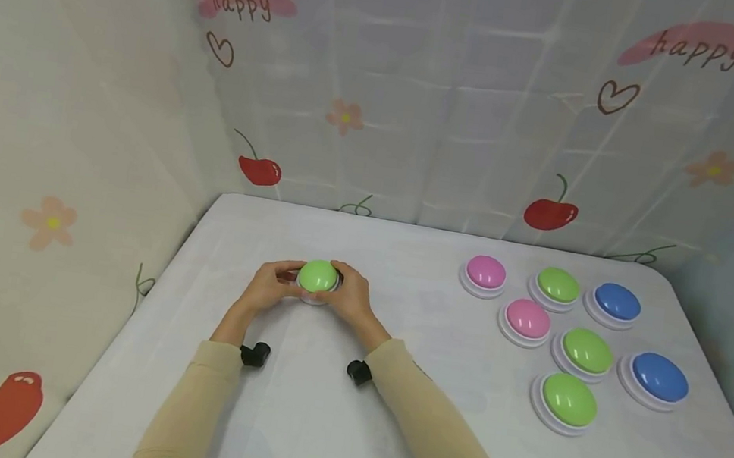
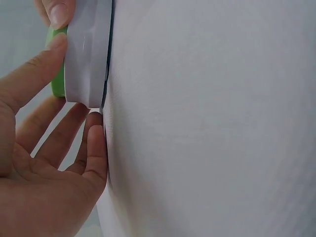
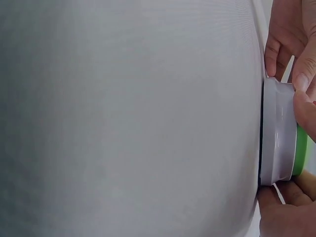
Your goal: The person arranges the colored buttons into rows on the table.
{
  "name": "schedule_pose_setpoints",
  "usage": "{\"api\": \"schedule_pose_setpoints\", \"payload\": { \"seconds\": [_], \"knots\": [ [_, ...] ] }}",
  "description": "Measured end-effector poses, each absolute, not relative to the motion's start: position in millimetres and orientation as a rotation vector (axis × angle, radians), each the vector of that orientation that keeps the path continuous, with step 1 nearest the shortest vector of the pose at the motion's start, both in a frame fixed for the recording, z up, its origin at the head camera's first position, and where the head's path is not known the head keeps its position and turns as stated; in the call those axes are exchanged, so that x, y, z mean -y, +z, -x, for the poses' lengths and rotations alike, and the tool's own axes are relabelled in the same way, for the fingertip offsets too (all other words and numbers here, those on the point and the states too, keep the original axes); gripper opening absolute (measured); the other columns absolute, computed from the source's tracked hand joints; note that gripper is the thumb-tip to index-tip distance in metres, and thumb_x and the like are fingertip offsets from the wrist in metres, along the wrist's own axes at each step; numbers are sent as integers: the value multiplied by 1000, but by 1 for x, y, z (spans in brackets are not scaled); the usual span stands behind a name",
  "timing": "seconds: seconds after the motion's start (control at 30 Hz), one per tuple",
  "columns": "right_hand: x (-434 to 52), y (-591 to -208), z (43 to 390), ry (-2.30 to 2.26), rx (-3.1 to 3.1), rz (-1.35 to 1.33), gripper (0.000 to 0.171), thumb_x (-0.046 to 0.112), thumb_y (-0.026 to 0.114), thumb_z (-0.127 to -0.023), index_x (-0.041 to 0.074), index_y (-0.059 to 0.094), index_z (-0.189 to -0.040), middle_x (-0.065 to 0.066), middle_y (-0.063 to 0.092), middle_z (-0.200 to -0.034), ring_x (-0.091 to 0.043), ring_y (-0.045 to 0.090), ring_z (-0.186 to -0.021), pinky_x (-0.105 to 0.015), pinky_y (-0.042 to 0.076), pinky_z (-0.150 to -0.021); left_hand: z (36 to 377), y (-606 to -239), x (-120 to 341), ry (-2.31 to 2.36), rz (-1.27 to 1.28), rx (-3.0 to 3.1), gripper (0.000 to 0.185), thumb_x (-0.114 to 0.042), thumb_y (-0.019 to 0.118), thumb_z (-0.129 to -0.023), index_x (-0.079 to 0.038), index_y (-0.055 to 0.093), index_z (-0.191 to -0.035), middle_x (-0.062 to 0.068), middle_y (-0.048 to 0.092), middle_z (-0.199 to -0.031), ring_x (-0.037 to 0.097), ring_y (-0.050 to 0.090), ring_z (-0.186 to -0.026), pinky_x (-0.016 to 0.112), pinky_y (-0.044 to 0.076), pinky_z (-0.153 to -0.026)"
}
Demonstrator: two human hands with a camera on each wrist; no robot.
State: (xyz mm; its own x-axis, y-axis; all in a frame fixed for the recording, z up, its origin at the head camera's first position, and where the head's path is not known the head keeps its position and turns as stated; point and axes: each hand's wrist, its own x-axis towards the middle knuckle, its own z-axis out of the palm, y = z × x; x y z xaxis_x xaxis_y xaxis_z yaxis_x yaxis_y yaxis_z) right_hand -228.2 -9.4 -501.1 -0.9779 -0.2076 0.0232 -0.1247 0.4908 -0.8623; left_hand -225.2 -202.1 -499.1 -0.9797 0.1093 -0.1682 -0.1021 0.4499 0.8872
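The left hand (image 1: pixel 267 285) grasps the held green button (image 1: pixel 317 276) from its left side, thumb toward the front, fingers curled round the flank. I locate this button left of centre on the white table (image 1: pixel 416 273), upright, its white base (image 2: pixel 88 59) against the surface as far as I can tell. I rate it light and rigid: the glossy shell suggests hard plastic, probably slippery under dry fingertips but not fragile. The dome may give when loaded; I therefore specify the base wall as the grip zone, opposed from both sides, with no force on top. The right hand (image 1: pixel 352 294) grasps the same button from its right side, its thumb close to the left one at the front. Farther right, well apart from both hands, I log two pink buttons (image 1: pixel 485 272), three green buttons (image 1: pixel 588 351) and two blue buttons (image 1: pixel 660 377) of like form.
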Motion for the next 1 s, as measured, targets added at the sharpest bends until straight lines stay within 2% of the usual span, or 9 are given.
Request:
{"api": "schedule_pose_setpoints", "payload": {
  "seconds": [0.63, 0.87, 1.0],
  "knots": [
    [6, -509, 230, -1587, -2594, 278, 74, 18, 86, -73, 1, 52, -137, -15, 57, -139, -31, 50, -133, -41, 41, -112, 224, -500, 200, 1542, 29, -2490, 64, -15, 80, -79, -14, 56, -139, 14, 57, -135, 29, 51, -119, 44, 45, -101],
    [0, -499, 231, -1570, -2552, 235, 77, 18, 86, -74, 1, 49, -140, -18, 53, -142, -32, 50, -133, -40, 43, -111, 220, -491, 192, 1435, 23, -2583, 76, -12, 78, -80, -5, 43, -146, 19, 47, -146, 37, 47, -130, 50, 43, -106],
    [-12, -492, 228, -1614, -2508, 176, 75, 17, 85, -75, 1, 50, -139, -18, 52, -143, -33, 50, -133, -39, 45, -108, 209, -476, 179, 1340, 133, -2740, 78, -11, 78, -79, -4, 41, -147, 24, 43, -148, 41, 45, -132, 54, 46, -103]
  ]
}}
